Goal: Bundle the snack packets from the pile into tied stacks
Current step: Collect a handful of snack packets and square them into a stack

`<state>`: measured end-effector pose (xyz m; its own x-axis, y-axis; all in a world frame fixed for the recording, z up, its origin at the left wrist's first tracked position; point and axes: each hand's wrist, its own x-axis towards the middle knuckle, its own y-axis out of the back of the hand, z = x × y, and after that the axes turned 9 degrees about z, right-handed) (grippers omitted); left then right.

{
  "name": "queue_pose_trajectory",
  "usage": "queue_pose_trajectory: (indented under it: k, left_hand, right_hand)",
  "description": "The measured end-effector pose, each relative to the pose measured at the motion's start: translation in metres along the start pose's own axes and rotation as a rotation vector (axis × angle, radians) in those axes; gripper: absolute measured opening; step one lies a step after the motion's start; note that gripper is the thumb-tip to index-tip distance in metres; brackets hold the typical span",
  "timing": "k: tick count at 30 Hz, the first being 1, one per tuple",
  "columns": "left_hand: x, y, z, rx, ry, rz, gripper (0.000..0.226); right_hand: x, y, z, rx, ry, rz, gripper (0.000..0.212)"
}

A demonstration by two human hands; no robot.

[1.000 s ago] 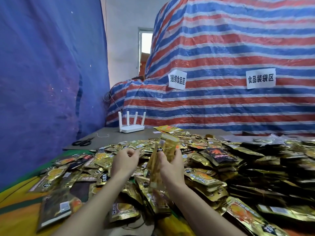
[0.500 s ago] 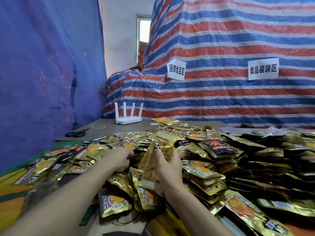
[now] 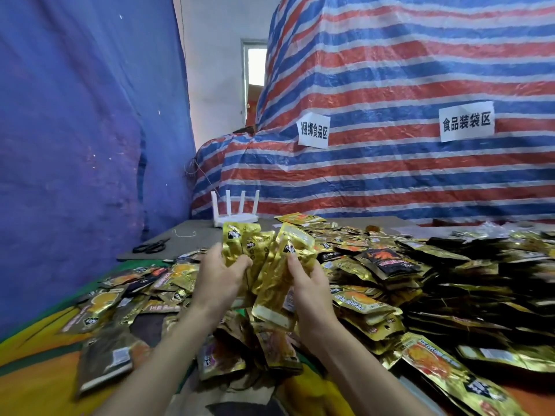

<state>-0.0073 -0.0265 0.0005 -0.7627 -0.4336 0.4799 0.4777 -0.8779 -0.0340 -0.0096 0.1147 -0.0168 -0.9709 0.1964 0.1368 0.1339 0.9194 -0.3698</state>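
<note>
The person holds gold snack packets (image 3: 240,246) up over the pile (image 3: 405,283), prob. to line them up into one neat stack for tying; the left hand (image 3: 220,279) has a few, fingers curled round them, thumb on the near side; the right hand (image 3: 310,288) grips a thicker bunch (image 3: 285,265), fingers wrapped round its side; both lots seem to touch; scissors (image 3: 150,246) & string (image 3: 183,234) wait on the table, far left.

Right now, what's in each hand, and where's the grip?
The left hand grips gold snack packets by their lower part. The right hand holds an upright stack of gold packets at mid-height, along its right edge.
</note>
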Motion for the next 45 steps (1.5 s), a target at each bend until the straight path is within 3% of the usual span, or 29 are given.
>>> queue_pose_trajectory:
  k: [2, 5, 7, 11, 14, 16, 19, 21, 26, 29, 31, 35, 39, 42, 45]
  left_hand:
    - [-0.014, -0.003, -0.004, -0.098, 0.149, -0.03, 0.006]
    - [-0.035, -0.012, -0.011, -0.234, 0.397, -0.084, 0.033]
    - [-0.048, -0.016, -0.013, -0.309, 0.458, -0.202, 0.041]
    - [-0.066, -0.015, -0.018, -0.4, 0.347, -0.362, 0.058]
    - [-0.072, -0.015, -0.017, -0.325, 0.149, -0.391, 0.045]
    - [-0.075, -0.015, -0.016, -0.34, 0.119, -0.389, 0.049]
    - [-0.079, -0.015, -0.018, -0.357, 0.131, -0.461, 0.074]
    - [-0.079, -0.014, -0.021, -0.35, 0.144, -0.526, 0.079]
    - [-0.077, -0.013, -0.022, -0.323, 0.063, -0.542, 0.079]
    - [-0.08, -0.016, -0.023, -0.277, -0.07, -0.546, 0.102]
    - [-0.083, -0.019, -0.024, -0.279, -0.115, -0.549, 0.11]
    - [-0.09, -0.025, -0.019, -0.328, -0.239, -0.403, 0.084]
    - [-0.096, -0.03, -0.012, -0.274, -0.388, -0.29, 0.069]
    - [-0.098, -0.03, -0.015, -0.227, -0.386, -0.397, 0.074]
    - [-0.105, -0.033, -0.014, -0.176, -0.365, -0.525, 0.075]
  right_hand:
    - [-0.006, 0.003, -0.002, -0.024, 0.028, -0.051, 0.022]
    - [-0.014, 0.009, 0.003, -0.059, 0.061, -0.102, 0.014]
    - [-0.02, 0.014, 0.007, -0.039, 0.063, -0.124, 0.015]
    - [-0.029, 0.019, 0.014, 0.077, 0.047, -0.191, 0.021]
    - [-0.034, 0.023, 0.015, 0.291, -0.011, -0.244, 0.033]
    - [-0.035, 0.025, 0.012, 0.382, -0.055, -0.242, 0.034]
    - [-0.032, 0.026, 0.01, 0.322, -0.085, -0.176, 0.06]
    - [-0.033, 0.024, 0.008, 0.278, -0.074, -0.161, 0.065]
    - [-0.033, 0.023, 0.004, 0.207, -0.024, -0.121, 0.053]
    - [-0.031, 0.022, 0.003, 0.192, -0.026, -0.076, 0.036]
    - [-0.031, 0.021, 0.004, 0.173, -0.05, -0.051, 0.037]
    - [-0.032, 0.02, -0.007, 0.09, -0.059, -0.099, 0.043]
    - [-0.038, 0.022, -0.014, -0.114, 0.134, -0.063, 0.035]
    - [-0.047, 0.034, -0.019, -0.246, 0.256, -0.043, 0.035]
    - [-0.049, 0.062, -0.031, -0.407, 0.369, -0.004, 0.02]
